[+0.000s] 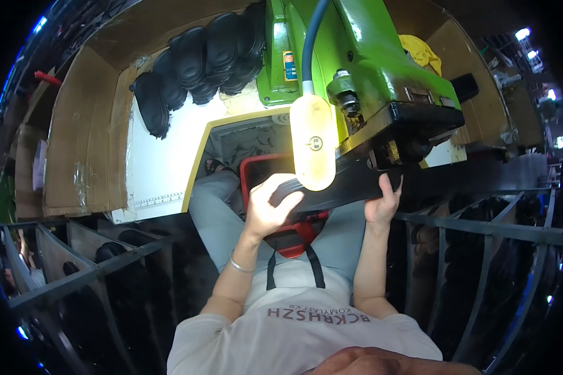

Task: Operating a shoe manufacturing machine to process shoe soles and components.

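A long, dark, glossy piece, shaped like a shoe sole, lies across in front of me under the head of a green machine. My left hand grips its left end, the thumb on the near side and the fingers curled over the far side. At its right part, my right hand holds the near edge with thumb and fingers raised, just below the black machine head. A lit oval lamp hangs over the piece and hides part of it. Where the piece ends on the right is too dark to tell.
Black soles lie stacked on the white tabletop, inside cardboard walls. Yellow cloth sits behind the machine. A red container stands between my legs. Metal racks holding dark items flank me.
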Available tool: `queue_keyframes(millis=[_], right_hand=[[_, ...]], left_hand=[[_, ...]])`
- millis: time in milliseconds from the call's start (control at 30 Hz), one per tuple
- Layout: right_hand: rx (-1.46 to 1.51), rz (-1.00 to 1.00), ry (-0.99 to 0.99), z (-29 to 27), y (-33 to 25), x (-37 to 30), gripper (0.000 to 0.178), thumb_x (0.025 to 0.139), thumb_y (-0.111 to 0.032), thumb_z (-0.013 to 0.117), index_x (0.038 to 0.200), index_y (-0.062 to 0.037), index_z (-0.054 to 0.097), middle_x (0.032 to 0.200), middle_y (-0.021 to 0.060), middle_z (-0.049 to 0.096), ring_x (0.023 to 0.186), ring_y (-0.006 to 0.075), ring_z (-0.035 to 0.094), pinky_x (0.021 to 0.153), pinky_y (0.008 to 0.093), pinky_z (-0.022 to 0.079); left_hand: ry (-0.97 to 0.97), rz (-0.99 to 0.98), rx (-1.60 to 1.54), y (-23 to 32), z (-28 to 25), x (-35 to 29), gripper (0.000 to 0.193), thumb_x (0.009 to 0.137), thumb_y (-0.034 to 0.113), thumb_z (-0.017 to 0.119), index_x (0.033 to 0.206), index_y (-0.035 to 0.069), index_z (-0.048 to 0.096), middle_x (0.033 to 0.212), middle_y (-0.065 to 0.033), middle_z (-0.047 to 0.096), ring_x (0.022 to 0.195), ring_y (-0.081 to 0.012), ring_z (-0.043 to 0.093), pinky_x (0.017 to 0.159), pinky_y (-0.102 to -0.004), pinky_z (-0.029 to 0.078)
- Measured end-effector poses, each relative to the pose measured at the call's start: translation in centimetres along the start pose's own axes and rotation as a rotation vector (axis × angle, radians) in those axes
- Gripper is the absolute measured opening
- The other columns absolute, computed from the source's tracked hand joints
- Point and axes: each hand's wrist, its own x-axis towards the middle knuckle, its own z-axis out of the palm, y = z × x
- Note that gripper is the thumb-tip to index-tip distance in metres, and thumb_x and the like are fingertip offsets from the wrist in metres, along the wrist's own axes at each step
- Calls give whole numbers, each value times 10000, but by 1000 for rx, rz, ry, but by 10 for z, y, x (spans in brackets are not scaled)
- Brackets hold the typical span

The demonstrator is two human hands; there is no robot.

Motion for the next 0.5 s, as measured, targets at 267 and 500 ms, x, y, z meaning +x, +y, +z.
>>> queue_keyframes(millis=[267,500], right_hand=[[-66,-10,81,22,1,-12,315,792,16,592,1100,-26,544,1004,60,579,913,171,569,826,291,470],[-175,120,-91,44,20,-23,219,713,36,665,921,-9,611,845,30,631,742,90,577,710,228,467]], left_hand=[[66,-43,-182,-1,-12,11,207,774,11,684,960,-43,611,824,-69,650,746,-105,608,690,-241,501],[158,-215,-307,-33,-52,-57,157,769,-15,653,872,0,535,794,-16,562,737,-75,527,674,-205,420]])
